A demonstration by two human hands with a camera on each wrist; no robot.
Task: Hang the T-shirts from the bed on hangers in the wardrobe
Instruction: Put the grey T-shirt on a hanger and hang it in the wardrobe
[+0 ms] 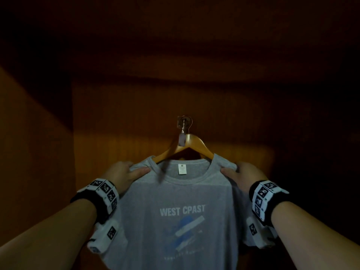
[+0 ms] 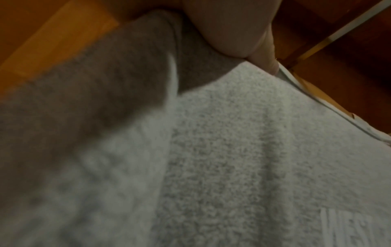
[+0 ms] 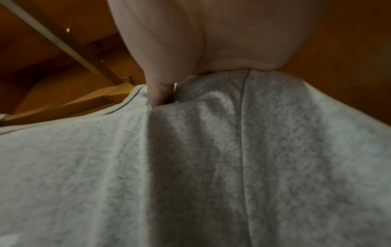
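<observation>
The grey T-shirt [image 1: 175, 211] hangs front-facing inside the dim wardrobe [image 1: 48, 133], its neckline draped over a wooden hanger [image 1: 196, 145]. The hanger's metal hook [image 1: 184, 121] sits at the top, apparently on the rail; the rail itself is clear only in the wrist views, as a pale bar [image 3: 63, 43].

Risks from this position:
- Uneven pull. If one hand draws the shoulder fabric down or outward harder than the other, the hanger is likely to tilt and the opposite shoulder may slip off its arm.
- Neckline slip. The collar opening is wide relative to the exposed hanger arms; a tug toward the person could drag one side of the collar off the hanger end.
- Hook lift. An upward push on both shoulders could unseat the hook, dropping hanger and shirt together.
- Poor light. The wardrobe interior is dark, so a badly seated shoulder seam may go unnoticed.

Hand pose:
- Left hand [image 1: 124, 174]: raised at shoulder-seam height on the shirt's left side as seen, forearm extended forward and up. The thumb lies across the front of the fabric and the fingers [image 1: 124, 164] curl over the shoulder edge, pinching the cloth.
- Right hand [image 1: 241, 176]: mirrored on the opposite shoulder, thumb on the front face, remaining digits wrapped behind and holding the fabric. The right wrist view confirms the thumb [image 3: 158, 93] pressed into a fold beside the collar.

Both hands stand well apart, level with each other, just below the hanger arms.
</observation>
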